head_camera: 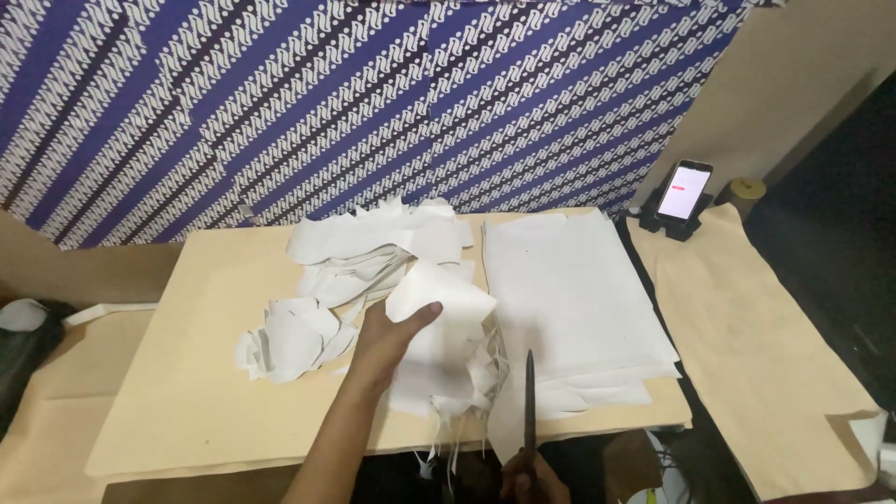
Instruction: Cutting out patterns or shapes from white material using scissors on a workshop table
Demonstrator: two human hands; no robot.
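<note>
Two bare hands show at the lower edge of the head view. The left hand (387,338) reaches forward with its grip pinching a curled white sheet of paper (439,297), the thumb (422,314) lying on the sheet's near face and the fingers hidden behind it. That sheet stands lifted and bent over a loose heap of paper scraps (308,327), the landmark for everything else here.

The right hand (532,478) sits near and to the right of the heap, mostly cut off by the frame edge. Its grip is pressed together around the lower end of a dark, slim tool (529,397), which points away from the person; whether it is a pen or closed scissors cannot be told. The tool's tip hovers over or touches white paper just to the right of the heap.

Thin paper strips (446,439) hang from the heap's near side over the worktop's edge. Right of the heap lies a flat stack of white sheets (569,299), touching its fringe. Heap and stack both rest on a tan paper-covered worktop (187,373).

Farther right of the heap, well apart, a second length of tan paper (747,355) drapes downward. Beyond the stack, a phone (684,189) with a lit screen stands tilted in a dark holder. Behind the heap hangs a blue and white patterned cloth (373,93).
</note>
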